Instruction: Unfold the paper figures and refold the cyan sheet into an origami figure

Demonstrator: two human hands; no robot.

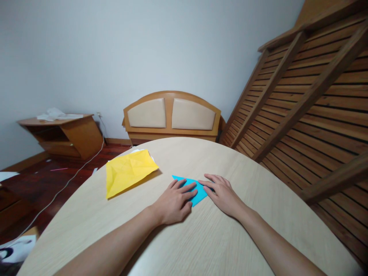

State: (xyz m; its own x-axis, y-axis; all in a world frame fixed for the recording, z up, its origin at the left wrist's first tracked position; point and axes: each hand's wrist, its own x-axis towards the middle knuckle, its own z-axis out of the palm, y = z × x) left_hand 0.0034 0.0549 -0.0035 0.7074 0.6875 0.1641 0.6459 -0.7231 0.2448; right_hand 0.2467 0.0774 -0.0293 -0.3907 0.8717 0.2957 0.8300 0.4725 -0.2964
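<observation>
A small folded blue paper (199, 196) lies flat on the round light-wood table (201, 237). My left hand (175, 201) rests palm down on its left part, fingers spread over the paper. My right hand (221, 193) lies flat on its right edge, fingertips pressing the paper. Both hands press the sheet against the table; neither lifts it. A creased yellow paper (128, 170) lies to the left, apart from both hands, with a white sheet partly hidden under it.
Behind the table stands a wooden headboard with beige pads (171, 115). A slatted wooden bed frame (310, 99) leans against the wall at right. A low wooden stand (61, 134) sits at left, with a white cable (66, 184) across the dark floor.
</observation>
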